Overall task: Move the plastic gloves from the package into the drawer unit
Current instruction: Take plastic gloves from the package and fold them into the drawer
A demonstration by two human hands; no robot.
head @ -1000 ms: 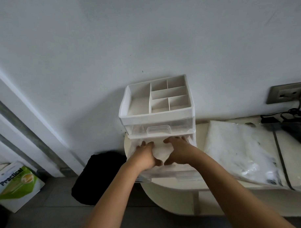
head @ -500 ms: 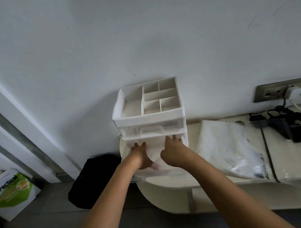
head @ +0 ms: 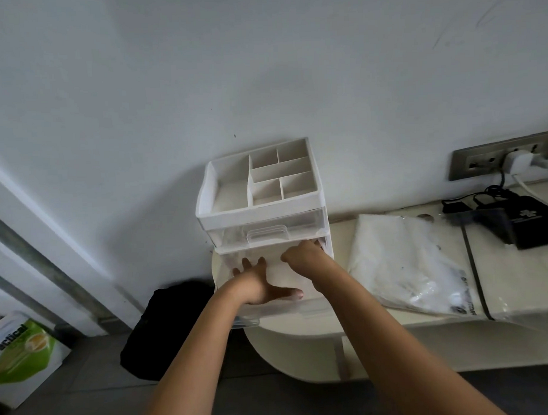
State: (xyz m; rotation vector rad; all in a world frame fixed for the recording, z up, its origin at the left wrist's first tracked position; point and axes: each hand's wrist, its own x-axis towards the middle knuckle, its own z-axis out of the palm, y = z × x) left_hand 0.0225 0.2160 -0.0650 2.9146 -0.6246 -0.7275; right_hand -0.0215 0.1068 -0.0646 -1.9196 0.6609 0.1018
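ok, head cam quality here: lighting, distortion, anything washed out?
Head view: dim, flat grey-blue light, with a soft shadow on the wall left of the drawer unit. Head view: wide-angle bowing along the door frame. Head view: the white gloves barely separate from the lower drawer plastic, and there are small glare patches on the package.

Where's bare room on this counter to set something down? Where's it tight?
Free: the counter strip between drawer unit and glove package; the wider patch right of the package, in front of the black box; the top tray compartments. Crowded: the open lower drawer, filled by gloves, left hand and right hand; the back right corner, with cables.
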